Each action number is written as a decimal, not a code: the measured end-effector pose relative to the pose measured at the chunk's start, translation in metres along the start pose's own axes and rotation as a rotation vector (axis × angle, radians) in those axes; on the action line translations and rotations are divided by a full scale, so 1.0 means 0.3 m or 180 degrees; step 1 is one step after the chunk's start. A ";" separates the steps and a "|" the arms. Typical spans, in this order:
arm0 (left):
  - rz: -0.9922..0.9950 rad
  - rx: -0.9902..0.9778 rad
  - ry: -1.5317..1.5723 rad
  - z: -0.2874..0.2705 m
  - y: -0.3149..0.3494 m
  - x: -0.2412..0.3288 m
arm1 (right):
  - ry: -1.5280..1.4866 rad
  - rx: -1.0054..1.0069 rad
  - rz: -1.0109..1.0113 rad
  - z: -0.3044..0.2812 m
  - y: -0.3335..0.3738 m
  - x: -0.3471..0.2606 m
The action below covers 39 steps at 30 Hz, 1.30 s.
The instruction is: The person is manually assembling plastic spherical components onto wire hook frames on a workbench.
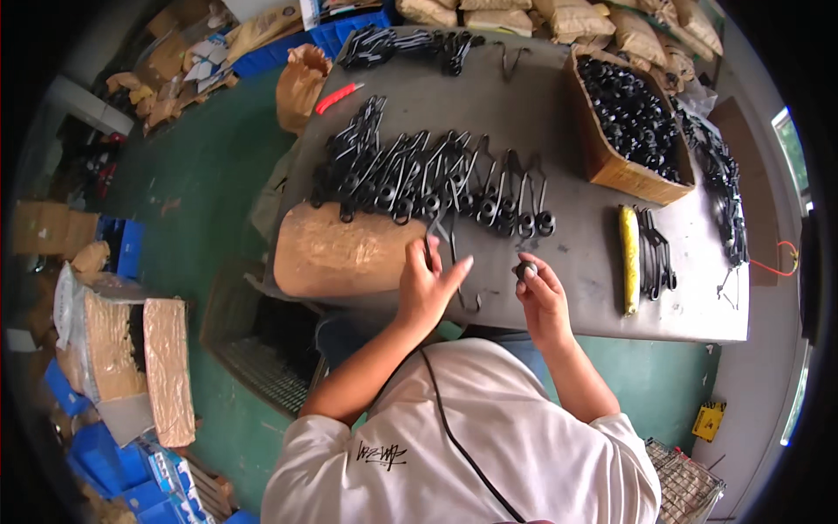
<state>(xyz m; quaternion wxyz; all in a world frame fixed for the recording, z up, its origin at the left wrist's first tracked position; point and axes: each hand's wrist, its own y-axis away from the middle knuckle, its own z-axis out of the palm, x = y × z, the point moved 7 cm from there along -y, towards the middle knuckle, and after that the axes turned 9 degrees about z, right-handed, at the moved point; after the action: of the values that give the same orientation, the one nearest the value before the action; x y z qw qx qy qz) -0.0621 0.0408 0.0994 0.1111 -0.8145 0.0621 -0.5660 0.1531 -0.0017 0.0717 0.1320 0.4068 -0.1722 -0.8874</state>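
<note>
Pinching a small black knob (525,271), the right hand (545,293) is over the near edge of the table (532,105), with its thumb and fingertips pressed on the knob. The left hand (422,286) is a little way off to the side, its fingers curled round a black rod (429,247) and its thumb sticking out toward the other hand. The rod points up the table, toward a lot of black hooks (431,202) with round ends. The hooks lie in a long, messy row, and some touch a brown card (349,255) on the left. Past them, a red tool (339,98) lies near the table's left side. Over on the right is a big brown box (635,181) full of shiny black bits (628,113). Nearer to me, a yellow roll (628,262) lies beside some bent black bars (655,255). Fat brown sacks (573,21) are piled up past the far side
</note>
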 end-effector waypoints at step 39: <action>-0.0432 0.0567 0.1337 -0.021 -0.011 -0.056 | 0.1889 -0.0077 -0.1605 0.310 -0.038 0.112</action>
<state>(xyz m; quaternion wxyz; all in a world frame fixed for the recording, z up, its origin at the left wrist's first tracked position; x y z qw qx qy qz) -0.0739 0.0471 0.0869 0.1288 -0.6682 -0.0213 -0.7325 0.0595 0.0145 0.1011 -0.0415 0.6738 -0.0107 -0.7377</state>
